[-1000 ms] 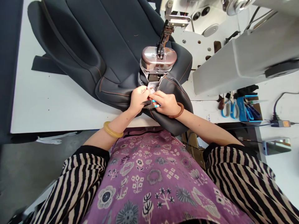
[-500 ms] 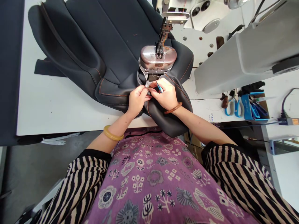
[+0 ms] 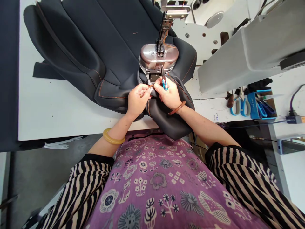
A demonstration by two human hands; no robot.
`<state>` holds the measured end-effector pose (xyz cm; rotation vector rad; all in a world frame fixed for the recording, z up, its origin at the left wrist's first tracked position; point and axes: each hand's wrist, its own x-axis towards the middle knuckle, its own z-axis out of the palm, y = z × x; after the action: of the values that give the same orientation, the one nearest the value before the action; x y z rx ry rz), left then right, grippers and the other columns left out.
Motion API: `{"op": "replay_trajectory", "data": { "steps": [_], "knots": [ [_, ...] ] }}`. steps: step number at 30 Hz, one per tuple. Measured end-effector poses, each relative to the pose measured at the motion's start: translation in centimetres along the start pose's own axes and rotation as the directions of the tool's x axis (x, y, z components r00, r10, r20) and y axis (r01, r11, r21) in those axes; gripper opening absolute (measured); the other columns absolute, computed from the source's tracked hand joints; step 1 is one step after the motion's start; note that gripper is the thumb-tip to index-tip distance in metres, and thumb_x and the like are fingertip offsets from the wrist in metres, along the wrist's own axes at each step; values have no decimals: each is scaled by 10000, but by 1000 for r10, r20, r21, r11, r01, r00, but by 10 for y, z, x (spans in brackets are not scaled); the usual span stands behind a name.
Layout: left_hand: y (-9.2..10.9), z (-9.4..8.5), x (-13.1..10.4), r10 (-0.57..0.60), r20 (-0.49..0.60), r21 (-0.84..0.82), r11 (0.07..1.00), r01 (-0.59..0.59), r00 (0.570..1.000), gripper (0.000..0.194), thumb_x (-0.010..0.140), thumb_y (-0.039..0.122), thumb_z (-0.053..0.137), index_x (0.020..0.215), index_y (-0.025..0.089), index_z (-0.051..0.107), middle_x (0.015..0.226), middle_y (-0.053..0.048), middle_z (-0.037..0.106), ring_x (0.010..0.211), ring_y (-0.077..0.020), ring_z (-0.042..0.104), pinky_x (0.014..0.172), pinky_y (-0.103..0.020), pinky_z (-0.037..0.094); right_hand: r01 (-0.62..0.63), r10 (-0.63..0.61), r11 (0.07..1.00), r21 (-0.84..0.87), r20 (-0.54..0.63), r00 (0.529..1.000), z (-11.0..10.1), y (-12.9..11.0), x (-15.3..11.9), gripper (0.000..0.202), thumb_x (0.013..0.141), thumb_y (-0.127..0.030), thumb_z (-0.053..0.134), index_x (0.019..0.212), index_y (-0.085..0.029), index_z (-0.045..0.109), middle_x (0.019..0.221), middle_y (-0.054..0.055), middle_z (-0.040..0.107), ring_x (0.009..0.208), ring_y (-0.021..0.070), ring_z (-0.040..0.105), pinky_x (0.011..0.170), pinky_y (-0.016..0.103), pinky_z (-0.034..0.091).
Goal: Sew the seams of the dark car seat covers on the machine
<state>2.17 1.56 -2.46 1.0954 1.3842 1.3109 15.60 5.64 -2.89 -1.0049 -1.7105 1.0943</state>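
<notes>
A black seat cover point(image 3: 119, 41) with orange stitching is spread over the table and around the sewing machine's metal bed point(image 3: 159, 57). Just in front of that bed, my left hand point(image 3: 138, 100) pinches the cover's seam edge, where a bit of orange thread and whitish material shows. My right hand point(image 3: 169, 93) is closed beside it, thumb and forefinger together at the same edge. It also holds blue-handled thread snips point(image 3: 164, 79), their dark blades pointing up toward the machine bed. The fingertips partly hide the seam.
The presser foot and needle area point(image 3: 160, 47) stand above the bed. At the right are a grey machine housing point(image 3: 228, 60), blue-handled scissors point(image 3: 240, 105) and a blue box point(image 3: 262, 105) of tools. The white table's point(image 3: 59, 111) front edge runs close to my apron.
The snips have swung from slanting left to nearly upright in my right hand. My left hand has shifted slightly left, and orange thread now shows between the fingertips.
</notes>
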Motion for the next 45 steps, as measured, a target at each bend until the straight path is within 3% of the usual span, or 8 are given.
{"op": "replay_trajectory", "data": {
  "steps": [9,12,15,20,26,31,36,45],
  "knots": [
    [12,-3,0,166,24,154,974,-168,986,294,753,25,546,976,210,589,864,36,648,763,-65,651,671,-126,520,54,-57,985,-167,-19,998,3,3,-5,259,935,-425,447,773,-224,431,818,25,534,796,155,538,827,366,529],
    [19,-5,5,161,74,254,951,-175,984,290,718,-20,502,874,188,631,848,36,676,732,-61,639,667,-123,499,135,-138,952,-276,10,990,1,-2,-7,263,957,-397,396,775,-216,455,834,38,546,805,159,537,816,363,520],
    [18,-5,9,125,38,170,977,-130,991,273,679,-45,498,786,179,612,786,45,670,740,-59,647,669,-115,491,196,-180,918,-345,76,981,-6,-13,-9,316,978,-434,363,800,-207,494,845,44,557,808,158,537,811,345,496],
    [11,-7,8,52,11,-54,997,-52,999,203,708,7,579,816,176,608,786,32,678,740,-74,673,689,-146,529,68,-51,818,-571,46,998,-24,-34,-10,377,954,-529,416,957,-185,573,962,72,604,887,207,587,793,342,458],
    [13,-7,5,-27,-4,-64,998,27,1000,181,725,61,626,856,183,603,795,23,698,744,-91,690,702,-176,563,-11,71,662,-749,48,996,-28,-30,-15,375,905,-518,486,887,-164,607,850,88,665,786,237,610,705,332,426],
    [12,-8,6,-40,1,-75,996,40,999,189,727,62,633,866,188,610,826,18,702,796,-99,697,742,-184,579,-32,117,629,-776,54,992,-28,-30,-17,378,891,-528,492,892,-170,613,850,96,691,747,238,617,658,321,393],
    [11,-9,6,-49,-9,-70,996,48,999,191,721,61,643,857,192,620,830,21,696,806,-102,693,733,-182,579,-42,107,660,-750,39,993,-26,-25,-17,406,899,-571,476,892,-182,594,812,85,690,718,225,607,639,304,372],
    [19,-6,6,-57,-43,-93,994,53,997,125,713,75,650,782,178,638,692,45,675,616,-65,640,600,-146,533,-113,134,861,-495,7,991,-15,-9,-20,403,886,-602,511,828,-203,506,647,-39,528,590,112,487,621,260,348]
  ]
}}
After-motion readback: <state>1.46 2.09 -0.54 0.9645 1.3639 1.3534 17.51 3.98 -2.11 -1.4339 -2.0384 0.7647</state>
